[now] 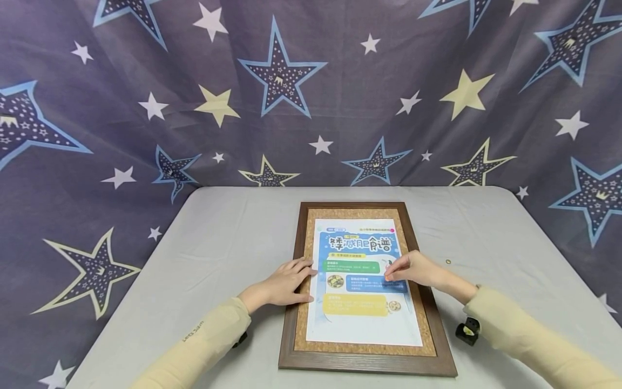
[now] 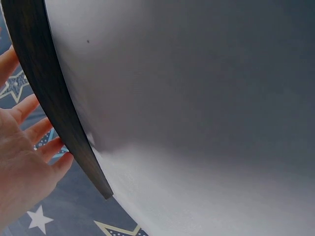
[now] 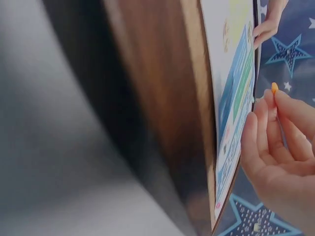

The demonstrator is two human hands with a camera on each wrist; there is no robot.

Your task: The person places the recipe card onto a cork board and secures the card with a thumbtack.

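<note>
A brown-framed cork board (image 1: 364, 362) lies on the table, with a printed poster (image 1: 359, 329) in Chinese over its cork. My left hand (image 1: 286, 283) rests with spread fingers across the board's left frame, fingertips at the poster's left edge. In the left wrist view, that hand (image 2: 29, 157) shows beyond the dark frame edge (image 2: 61, 103). Over the poster's right half, my right hand (image 1: 415, 268) pinches a small orange pushpin (image 1: 387, 278) between thumb and fingertip. The right wrist view shows the orange pushpin (image 3: 274, 88) held up at those fingertips.
A pink pin (image 1: 391, 230) sits at the poster's top right corner. Right of the board, a small gold-coloured round piece (image 1: 448, 261) lies on the grey tabletop (image 1: 233, 227). Behind the table hangs a star-patterned curtain (image 1: 340, 108).
</note>
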